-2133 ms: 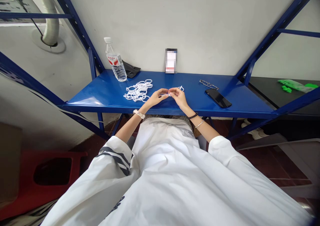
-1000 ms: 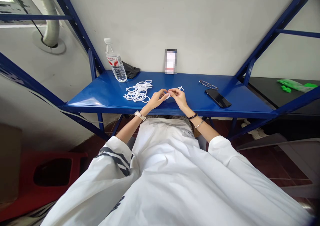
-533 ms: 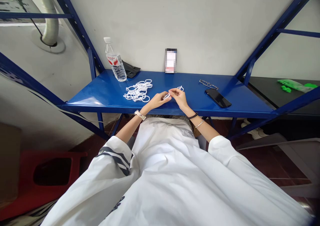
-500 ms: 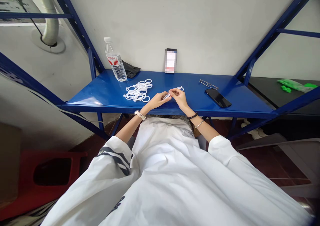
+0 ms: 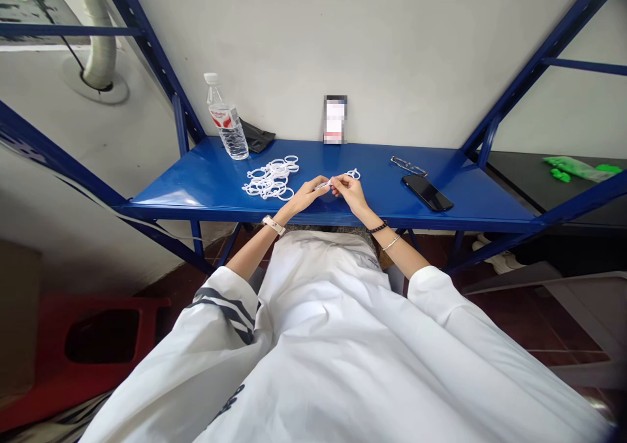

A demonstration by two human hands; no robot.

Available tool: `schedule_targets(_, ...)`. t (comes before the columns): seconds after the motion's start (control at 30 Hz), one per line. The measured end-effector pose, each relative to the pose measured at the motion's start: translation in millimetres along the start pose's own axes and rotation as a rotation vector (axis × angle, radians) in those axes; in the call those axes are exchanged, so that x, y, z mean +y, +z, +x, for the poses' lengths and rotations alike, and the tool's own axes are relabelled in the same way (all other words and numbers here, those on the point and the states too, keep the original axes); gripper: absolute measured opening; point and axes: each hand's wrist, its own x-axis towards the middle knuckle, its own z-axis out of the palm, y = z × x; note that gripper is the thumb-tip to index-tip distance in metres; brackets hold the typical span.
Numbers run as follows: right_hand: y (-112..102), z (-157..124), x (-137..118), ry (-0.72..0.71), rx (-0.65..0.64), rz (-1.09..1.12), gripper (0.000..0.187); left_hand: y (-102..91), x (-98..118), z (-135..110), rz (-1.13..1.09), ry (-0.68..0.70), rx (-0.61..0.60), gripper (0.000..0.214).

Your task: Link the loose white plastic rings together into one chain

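Observation:
My left hand (image 5: pixel 306 195) and my right hand (image 5: pixel 349 191) meet over the front middle of the blue shelf (image 5: pixel 196 185). Both pinch one small white plastic ring (image 5: pixel 324 185) between their fingertips, held edge-on just above the surface. A pile of several white rings (image 5: pixel 272 177) lies to the left of my left hand. One more white ring (image 5: pixel 353 173) lies just behind my right hand.
A water bottle (image 5: pixel 225 119) and a black pouch (image 5: pixel 255 137) stand at the back left. A small card (image 5: pixel 335 119) leans on the wall. Glasses (image 5: pixel 408 164) and a black phone (image 5: pixel 428 192) lie to the right. A red stool (image 5: pixel 93 338) is on the floor, lower left.
The ring between my fingers has been turned and now shows edge-on. My hands have stayed in the same spot, with only the fingers shifting slightly.

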Motion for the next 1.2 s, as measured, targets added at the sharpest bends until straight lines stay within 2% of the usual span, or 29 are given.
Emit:
schedule_targets(0.23, -4, -1, -5, 0.030, -0.067, 0.010, 0.058, 1.0, -6, 3, -0.078, -0.009, -0.048, 0.042)
schedule_targets(0.73, -5, 2, -3, 0.023, -0.115, 0.013, 0.060, -1.1, 2, 0, -0.112, -0.039, -0.105, 0.042)
schedule_targets(1.07, 0, 0, -2, 0.079, -0.065, 0.068, 0.051, 1.6, -6, 4, -0.177, -0.006, -0.025, 0.046)
schedule_targets(1.13, -2, 2, 0, 0.103, 0.005, 0.129, 0.049, 2.0, -10, 6, -0.206, -0.010, 0.000, 0.044)
schedule_targets(1.2, -4, 6, 5, 0.118, 0.126, 0.201, 0.046, 2.4, -13, 8, -0.225, -0.026, 0.025, 0.043)
